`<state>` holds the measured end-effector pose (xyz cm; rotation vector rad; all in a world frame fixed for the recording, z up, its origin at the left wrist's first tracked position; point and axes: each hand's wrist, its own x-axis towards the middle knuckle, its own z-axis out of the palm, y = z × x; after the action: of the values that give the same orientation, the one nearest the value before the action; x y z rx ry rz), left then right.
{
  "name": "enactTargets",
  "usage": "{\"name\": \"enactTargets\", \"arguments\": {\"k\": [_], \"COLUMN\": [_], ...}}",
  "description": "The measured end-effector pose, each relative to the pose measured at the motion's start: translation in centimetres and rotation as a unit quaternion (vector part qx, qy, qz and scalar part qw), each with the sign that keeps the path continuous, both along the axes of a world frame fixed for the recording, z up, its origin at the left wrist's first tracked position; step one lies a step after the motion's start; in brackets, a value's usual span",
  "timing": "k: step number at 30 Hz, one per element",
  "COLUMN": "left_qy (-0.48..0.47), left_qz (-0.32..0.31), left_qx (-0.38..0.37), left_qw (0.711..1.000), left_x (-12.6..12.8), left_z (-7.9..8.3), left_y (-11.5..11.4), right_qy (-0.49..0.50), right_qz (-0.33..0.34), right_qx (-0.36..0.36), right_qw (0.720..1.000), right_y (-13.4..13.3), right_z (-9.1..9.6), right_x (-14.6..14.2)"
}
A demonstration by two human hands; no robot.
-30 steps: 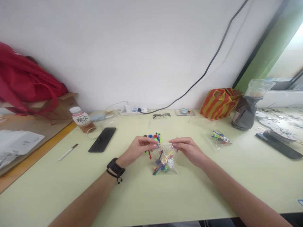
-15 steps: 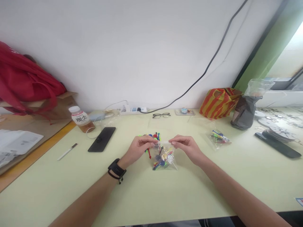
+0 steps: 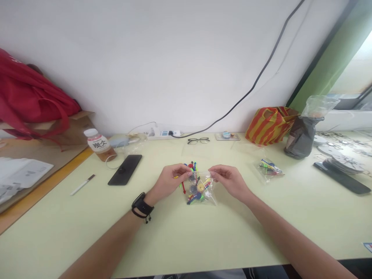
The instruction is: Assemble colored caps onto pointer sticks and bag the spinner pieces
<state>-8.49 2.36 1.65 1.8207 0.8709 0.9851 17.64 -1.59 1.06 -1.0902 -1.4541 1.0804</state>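
Head view: pale-green table (image 3: 180,240), white wall (image 3: 162,69)

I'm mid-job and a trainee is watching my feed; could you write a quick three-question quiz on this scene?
1. What do the left hand and right hand hold between them?
2. True or false: a watch is on the right wrist.
3. Which stands beside the dark grey bag? A) drink bottle B) red-and-yellow striped bag C) marker pen

Key: 1. A clear plastic bag of colourful small parts. 2. False; left wrist. 3. B.
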Motion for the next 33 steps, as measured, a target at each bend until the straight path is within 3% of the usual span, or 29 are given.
{"name": "enactTargets", "arguments": {"k": [6,16,25,30,33], "left_qy": [-0.067,-0.056,-0.072,-0.084,-0.052], "left_qz": [-0.017,0.002,-0.017,-0.001,-0.001], "left_qx": [-0.042,-0.015,-0.009,-0.037,-0.018], "left_qw": [0.997,0.998,0.997,0.996,0.998], "left_x": [0.0,0.1,-0.1,0.2,0.3], "left_z": [0.4,-0.5,0.0,-0.5,-0.6], "left_y": [0.0,0.1,-0.2,-0.1,0.0], "right_qy": [0.016,-0.006,-0.007,-0.008,-0.025], "right_qz": [0.002,0.012,0.013,0.015,0.019], "right_qx": [0.010,0.090,0.089,0.060,0.033], "right_qw": [1.000,0.996,0.996,0.998,0.999], "right_y": [-0.1,-0.2,-0.3,-0.4,-0.3], "right_z": [0.4,0.5,0.7,0.8,0.7], "right_x": [0.7,0.8,0.8,0.6,0.4]}}
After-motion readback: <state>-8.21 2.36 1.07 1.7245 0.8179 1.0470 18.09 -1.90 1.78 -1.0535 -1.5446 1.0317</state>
